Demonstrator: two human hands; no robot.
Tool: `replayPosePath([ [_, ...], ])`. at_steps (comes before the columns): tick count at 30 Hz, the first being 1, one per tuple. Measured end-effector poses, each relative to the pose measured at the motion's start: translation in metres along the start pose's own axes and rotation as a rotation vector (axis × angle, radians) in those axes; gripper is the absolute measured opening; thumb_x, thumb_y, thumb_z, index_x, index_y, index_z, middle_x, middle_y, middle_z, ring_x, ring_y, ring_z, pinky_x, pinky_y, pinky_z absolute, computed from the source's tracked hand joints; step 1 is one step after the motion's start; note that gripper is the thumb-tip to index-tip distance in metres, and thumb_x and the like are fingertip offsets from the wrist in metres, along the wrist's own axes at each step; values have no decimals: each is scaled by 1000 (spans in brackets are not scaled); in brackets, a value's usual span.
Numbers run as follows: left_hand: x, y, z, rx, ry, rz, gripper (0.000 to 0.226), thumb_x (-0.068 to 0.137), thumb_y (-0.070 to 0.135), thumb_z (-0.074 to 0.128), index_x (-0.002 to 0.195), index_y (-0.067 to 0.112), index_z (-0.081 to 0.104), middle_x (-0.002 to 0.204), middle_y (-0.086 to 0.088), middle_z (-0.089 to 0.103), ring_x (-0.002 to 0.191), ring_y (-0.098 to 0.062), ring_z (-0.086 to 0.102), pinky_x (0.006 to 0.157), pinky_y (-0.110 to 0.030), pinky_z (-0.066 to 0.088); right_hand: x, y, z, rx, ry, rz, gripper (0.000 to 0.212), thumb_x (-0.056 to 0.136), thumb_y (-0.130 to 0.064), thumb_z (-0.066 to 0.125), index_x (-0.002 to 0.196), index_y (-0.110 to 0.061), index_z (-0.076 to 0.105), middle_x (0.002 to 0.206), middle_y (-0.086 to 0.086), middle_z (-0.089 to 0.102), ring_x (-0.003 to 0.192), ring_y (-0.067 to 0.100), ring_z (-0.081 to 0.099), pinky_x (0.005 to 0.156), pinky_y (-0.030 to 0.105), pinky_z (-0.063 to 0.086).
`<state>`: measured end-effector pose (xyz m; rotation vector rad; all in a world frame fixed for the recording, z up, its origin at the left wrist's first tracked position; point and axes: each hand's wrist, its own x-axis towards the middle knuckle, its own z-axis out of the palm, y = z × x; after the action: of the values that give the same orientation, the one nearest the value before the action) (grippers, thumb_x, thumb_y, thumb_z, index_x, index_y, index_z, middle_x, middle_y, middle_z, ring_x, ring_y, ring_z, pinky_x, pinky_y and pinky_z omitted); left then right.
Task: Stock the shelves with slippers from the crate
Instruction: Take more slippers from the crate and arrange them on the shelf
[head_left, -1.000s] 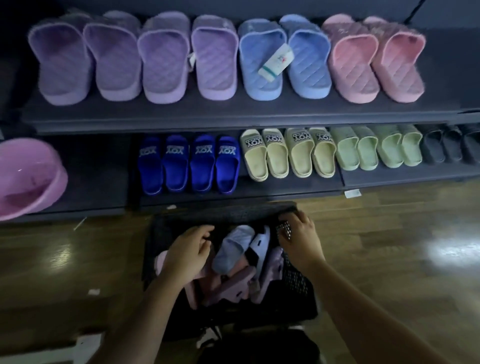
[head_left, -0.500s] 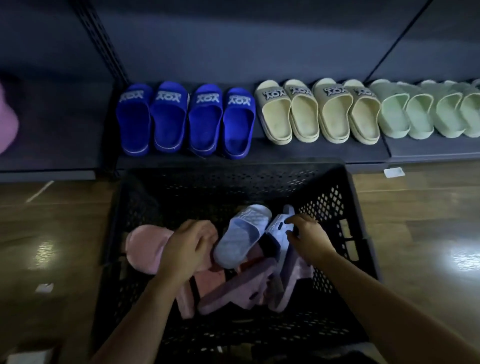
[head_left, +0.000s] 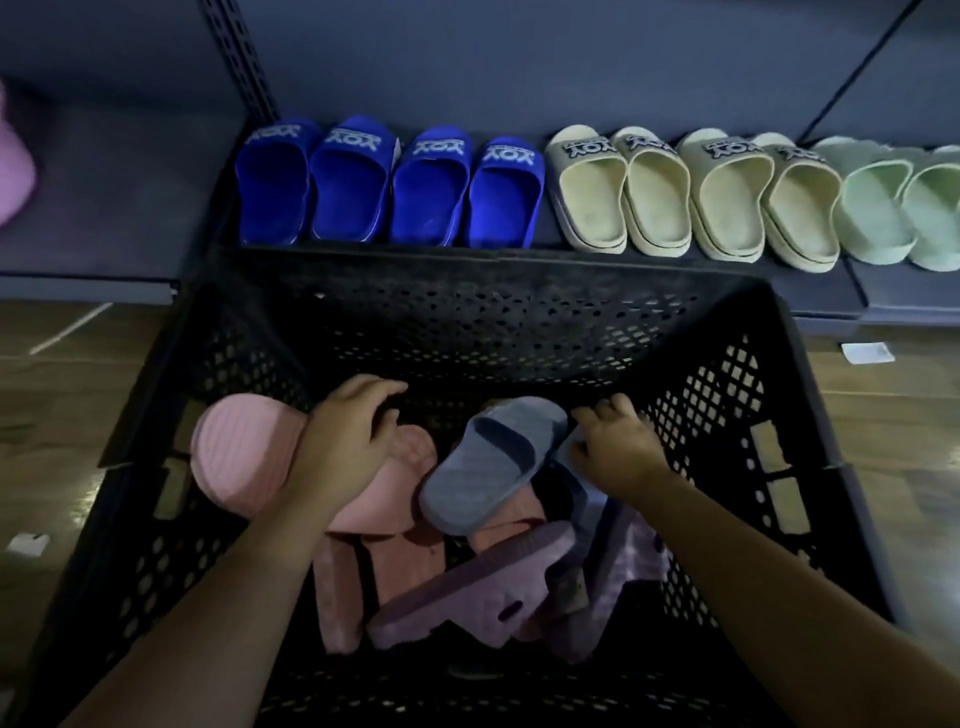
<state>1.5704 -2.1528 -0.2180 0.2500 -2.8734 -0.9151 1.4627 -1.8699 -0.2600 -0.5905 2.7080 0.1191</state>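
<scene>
Since half a second ago both hands have pushed further forward in the black perforated plastic crate (head_left: 467, 322), which now fills more of the view. It stands on a glossy brown wooden floor (head_left: 883, 441), against a dark grey low shelf (head_left: 130, 182) with a dark back panel.

On the shelf, toes to the wall, there are four royal-blue rubber slippers (head_left: 389, 182), four cream slippers (head_left: 691, 192) and two pale green slippers (head_left: 898, 208), cut by the frame edge.

The crate holds a heap: one grey-blue slipper (head_left: 493, 462) on top, one mauve slipper (head_left: 467, 592), one pale lilac slipper (head_left: 587, 493) on edge, and several pink ribbed slippers (head_left: 244, 447), overlapping too much to count.

The left hand (head_left: 348, 441) lies over the pink ones with its fingers bent; I cannot tell whether it grips. The right hand (head_left: 618, 447) curls its fingers over the lilac slipper's top edge.

Two white paper scraps (head_left: 872, 352) lie on the floor.
</scene>
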Motion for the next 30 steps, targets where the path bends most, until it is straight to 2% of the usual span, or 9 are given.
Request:
replayPosePath([
  [5, -7, 1, 0, 64, -46, 45, 31, 88, 7, 59, 118, 12, 62, 118, -3, 60, 105, -19, 58, 87, -24, 43, -3, 12, -3, 111, 10, -26, 52, 81, -29, 56, 130, -12, 49, 118, 13, 59, 119, 31, 38, 91, 39, 44],
  [9, -7, -5, -3, 97, -49, 37, 31, 87, 6, 59, 118, 10, 63, 117, -5, 60, 104, -22, 58, 87, -24, 42, 1, 4, -13, 86, -13, -122, 54, 82, -21, 55, 135, -15, 45, 130, 10, 54, 121, 31, 45, 97, 36, 40],
  [14, -7, -6, -2, 99, -46, 44, 30, 87, 6, 59, 117, 10, 63, 117, -5, 60, 105, -20, 58, 87, -20, 38, 14, -12, -18, -17, -204, -72, 61, 89, -39, 48, 142, -17, 28, 130, 17, 52, 117, 39, 50, 100, 42, 38],
  [17, -7, -9, -1, 93, -62, 41, 30, 88, 7, 59, 117, 11, 63, 117, -4, 60, 104, -18, 57, 87, -20, 39, 24, -16, -30, 209, -368, 69, 64, 91, -53, 43, 141, -16, 29, 127, 15, 52, 103, 34, 58, 79, 36, 50],
  [19, -6, -10, -1, 90, -71, 42, 30, 88, 7, 59, 117, 11, 63, 116, -2, 60, 104, -18, 57, 86, -20, 39, 28, -22, -36, 516, -563, 182, 66, 93, -53, 44, 146, -21, 23, 137, 11, 47, 108, 28, 57, 70, 34, 54],
  [21, -5, -11, -1, 83, -74, 36, 30, 88, 8, 59, 117, 12, 63, 116, -2, 60, 104, -17, 57, 85, -20, 39, 31, -26, -34, 697, -664, 264, 67, 93, -54, 45, 147, -20, 26, 147, 7, 38, 122, 28, 48, 79, 38, 53],
  [24, -3, -10, -2, 78, -75, 24, 30, 89, 10, 58, 118, 12, 63, 118, -2, 59, 105, -18, 57, 84, -20, 39, 33, -29, -26, 666, -565, 292, 59, 95, -52, 43, 137, -11, 44, 138, 10, 48, 111, 26, 51, 83, 34, 45],
  [28, -5, -9, -8, 76, -86, 55, 30, 88, 8, 58, 118, 10, 63, 118, -5, 60, 104, -20, 58, 85, -23, 42, 28, -16, -21, 835, -564, 373, 79, 89, -57, 49, 148, -11, 25, 151, 6, 33, 134, 27, 37, 95, 35, 35],
  [30, -4, -9, -16, 127, -65, 77, 31, 87, 7, 58, 117, 9, 63, 116, -7, 61, 104, -24, 58, 87, -28, 46, 26, -6, -16, 847, -569, 317, 87, 81, -65, 53, 146, -12, 30, 147, 3, 36, 131, 26, 40, 100, 40, 39],
])
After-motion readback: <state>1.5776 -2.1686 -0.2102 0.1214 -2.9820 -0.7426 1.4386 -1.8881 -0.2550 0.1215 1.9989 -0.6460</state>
